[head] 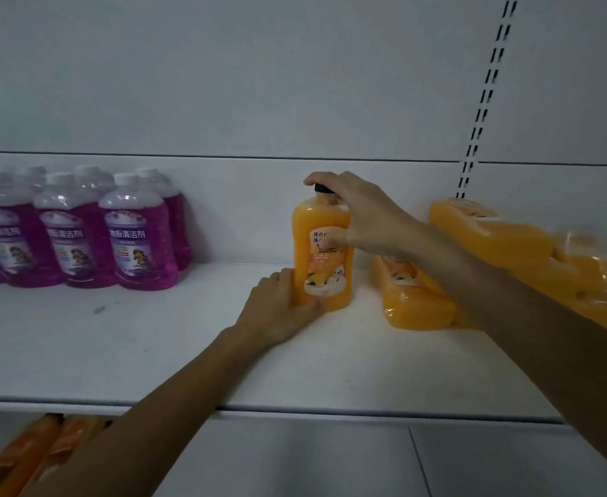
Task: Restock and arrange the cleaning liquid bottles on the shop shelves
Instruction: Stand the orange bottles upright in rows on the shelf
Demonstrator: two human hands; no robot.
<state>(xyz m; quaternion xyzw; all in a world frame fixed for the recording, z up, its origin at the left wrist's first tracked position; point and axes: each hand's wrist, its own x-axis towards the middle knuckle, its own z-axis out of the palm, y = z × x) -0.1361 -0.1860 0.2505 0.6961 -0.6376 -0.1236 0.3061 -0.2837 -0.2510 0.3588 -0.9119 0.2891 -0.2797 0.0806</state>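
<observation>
An orange bottle (pixel 318 260) with a black cap stands upright on the white shelf (pixel 187 353), near its middle. My right hand (pixel 359 217) grips its neck and shoulder from the right, fingers over the cap and thumb on the label. My left hand (pixel 280 310) holds its base from the left, thumb across the bottom front. Right of it, several more orange bottles (pixel 416 303) lie on their sides in a pile. A group of purple bottles (pixel 76 231) with white caps stands at the shelf's left.
A white back wall with a slotted upright rail (pixel 481 109) rises behind the shelf. Under the shelf's front edge, at the lower left, more orange bottles (pixel 26 457) lie on a lower level. Bare shelf stretches between the purple group and the held bottle.
</observation>
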